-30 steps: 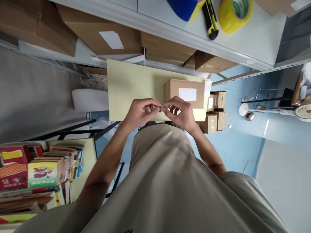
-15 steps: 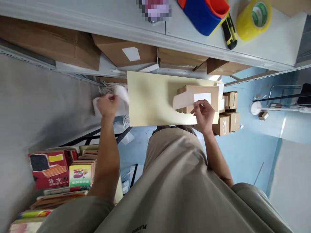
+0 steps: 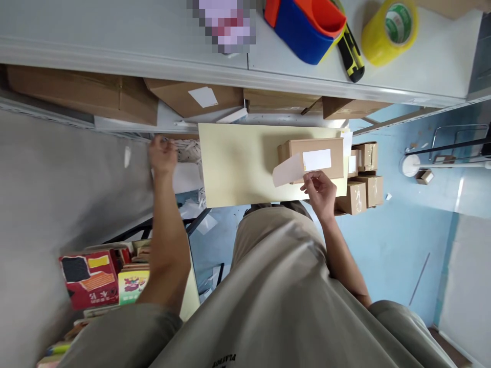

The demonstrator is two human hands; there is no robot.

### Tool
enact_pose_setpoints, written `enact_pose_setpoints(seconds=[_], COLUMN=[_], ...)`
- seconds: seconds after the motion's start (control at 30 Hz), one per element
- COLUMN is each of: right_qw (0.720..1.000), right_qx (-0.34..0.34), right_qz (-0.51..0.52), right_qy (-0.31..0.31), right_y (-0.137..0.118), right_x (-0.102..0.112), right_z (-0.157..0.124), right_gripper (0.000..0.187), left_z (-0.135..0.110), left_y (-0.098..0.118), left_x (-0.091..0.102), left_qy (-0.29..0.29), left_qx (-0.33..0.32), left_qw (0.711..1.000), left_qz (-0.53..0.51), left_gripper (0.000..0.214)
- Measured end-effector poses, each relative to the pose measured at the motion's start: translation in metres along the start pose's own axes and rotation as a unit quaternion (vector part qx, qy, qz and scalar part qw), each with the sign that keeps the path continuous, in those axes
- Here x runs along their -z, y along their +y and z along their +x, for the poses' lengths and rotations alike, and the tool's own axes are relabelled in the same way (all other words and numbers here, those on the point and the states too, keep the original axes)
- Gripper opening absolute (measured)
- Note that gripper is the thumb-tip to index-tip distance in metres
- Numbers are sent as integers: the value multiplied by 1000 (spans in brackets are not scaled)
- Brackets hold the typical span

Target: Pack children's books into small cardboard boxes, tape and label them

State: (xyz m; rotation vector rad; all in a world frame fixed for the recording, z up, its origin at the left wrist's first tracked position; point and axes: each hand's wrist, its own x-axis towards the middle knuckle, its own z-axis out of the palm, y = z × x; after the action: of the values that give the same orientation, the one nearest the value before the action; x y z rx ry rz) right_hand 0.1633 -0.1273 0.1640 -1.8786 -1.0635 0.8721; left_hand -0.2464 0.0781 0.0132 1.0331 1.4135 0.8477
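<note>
Right hand [image 3: 321, 194]: pinches thin, pale paper [image 3: 287, 171]
Left hand [image 3: 164, 154]: blurred, grip cannot be told
Box [image 3: 336, 159]: brown cardboard, rectangular; white label [image 3: 316, 160]
Table [image 3: 238, 166]: smooth, yellowish

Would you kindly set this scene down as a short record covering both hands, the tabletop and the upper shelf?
Right hand: pinches a pale paper slip
Left hand: curled near white paper scraps; any hold unclear
Yellow tabletop: bears a cardboard box with white label
Upper shelf: blue-and-orange holder, yellow-and-black cutter, yellow tape roll
</note>
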Motion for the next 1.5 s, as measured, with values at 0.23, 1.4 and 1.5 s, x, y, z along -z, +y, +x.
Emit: enact_pose_setpoints(seconds=[0.23, 1.4, 1.5], right_qw=[982, 961, 965], right_qx=[149, -116, -95], right_qz=[-102, 131, 121], right_qy=[51, -212, -212], right_y=[4, 160, 161], right_x=[16, 151, 154], right_z=[4, 132, 130], right_gripper=[26, 63, 62], left_z=[-137, -208, -209], left_y=[49, 72, 63], left_x=[-204, -407, -405], left_qy=[-142, 41, 50], left_qx=[21, 93, 90], left_qw=[977, 992, 993], left_qz=[-156, -69, -58], left_gripper=[60, 43, 45])
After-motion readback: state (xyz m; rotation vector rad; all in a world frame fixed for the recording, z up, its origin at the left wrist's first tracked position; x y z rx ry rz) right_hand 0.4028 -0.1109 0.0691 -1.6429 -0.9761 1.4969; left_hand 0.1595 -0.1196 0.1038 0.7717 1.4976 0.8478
